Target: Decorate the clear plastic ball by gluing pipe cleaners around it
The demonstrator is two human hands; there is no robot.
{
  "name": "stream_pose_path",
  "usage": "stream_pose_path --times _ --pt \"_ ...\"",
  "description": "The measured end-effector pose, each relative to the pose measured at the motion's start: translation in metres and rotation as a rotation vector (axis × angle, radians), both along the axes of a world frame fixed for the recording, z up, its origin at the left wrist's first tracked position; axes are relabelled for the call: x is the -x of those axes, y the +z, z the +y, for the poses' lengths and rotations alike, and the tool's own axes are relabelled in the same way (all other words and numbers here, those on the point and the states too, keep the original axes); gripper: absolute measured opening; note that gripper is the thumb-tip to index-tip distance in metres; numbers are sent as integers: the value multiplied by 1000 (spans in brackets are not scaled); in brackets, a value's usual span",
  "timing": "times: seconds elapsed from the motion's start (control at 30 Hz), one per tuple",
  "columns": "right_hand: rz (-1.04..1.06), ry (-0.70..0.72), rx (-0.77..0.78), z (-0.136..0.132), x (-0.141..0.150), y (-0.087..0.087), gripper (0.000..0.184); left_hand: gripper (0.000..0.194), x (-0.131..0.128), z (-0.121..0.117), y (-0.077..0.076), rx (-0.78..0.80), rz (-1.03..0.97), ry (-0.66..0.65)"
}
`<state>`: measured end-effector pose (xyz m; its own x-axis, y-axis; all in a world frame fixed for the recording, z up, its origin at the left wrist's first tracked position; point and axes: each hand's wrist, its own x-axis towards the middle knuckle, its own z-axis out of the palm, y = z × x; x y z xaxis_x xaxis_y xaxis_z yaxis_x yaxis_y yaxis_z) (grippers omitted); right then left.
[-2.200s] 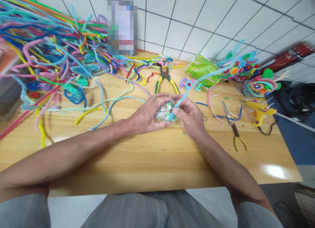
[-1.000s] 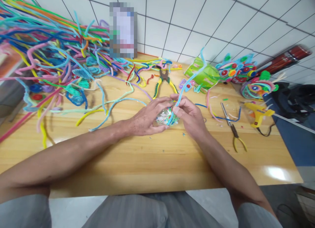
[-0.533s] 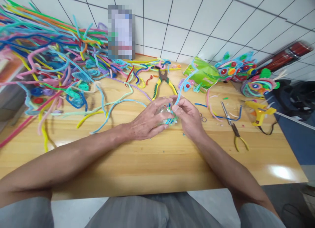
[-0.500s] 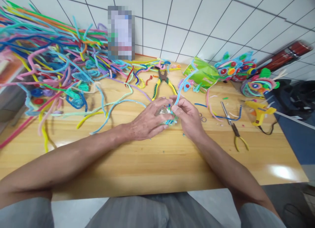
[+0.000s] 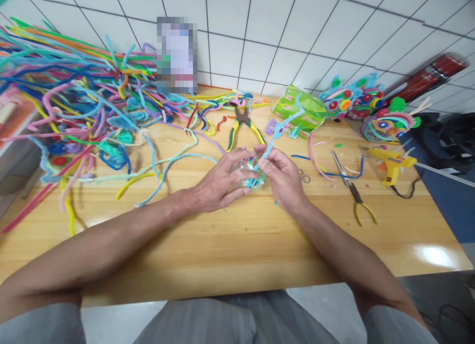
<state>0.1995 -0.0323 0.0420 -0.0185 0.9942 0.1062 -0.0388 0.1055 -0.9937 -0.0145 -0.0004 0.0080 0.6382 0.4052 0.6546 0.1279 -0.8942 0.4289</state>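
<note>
Over the table [image 5: 208,255] | left hand [image 5: 218,185] cupping clear rounded piece [image 5: 256,182] | right hand [image 5: 285,178] pinching light-blue pipe cleaner [image 5: 274,135]

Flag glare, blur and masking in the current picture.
Head view: white glare on the wooden table, near right corner; head view: red cylinder smeared; head view: fine detail of clear rounded object unclear; head view: mosaic patch before tiled wall.

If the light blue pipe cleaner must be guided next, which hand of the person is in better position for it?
Probably the right hand: it pinches the light blue pipe cleaner. The left hand seems less free, being curled around the clear rounded object.
</note>
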Motion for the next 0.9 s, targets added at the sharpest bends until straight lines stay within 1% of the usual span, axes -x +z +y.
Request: stream_pose_path --times 0.23,0.4,0.53,0.6,0.7,0.73,0.9 --pt "-17 -10 4 2 -1 -2 34 43 1 1 -1 1 10 -10" --pt "31 -15 11 2 0 -2 33 41 -1 1 1 -19 -29 -23" --pt "59 -16 20 1 2 -2 35 42 -1 0 1 2 -19 -27" --pt "67 -11 24 1 3 -3 35 52 -1 0 1 32 -24 -24" --pt "68 -9 21 1 3 -5 33 74 -1 0 1 82 -47 -7" --pt "63 -14 17 1 3 -5 33 78 -1 -1 1 95 -45 -1" --pt "47 -36 10 2 3 -6 37 85 -3 -6 5 173 15 57"
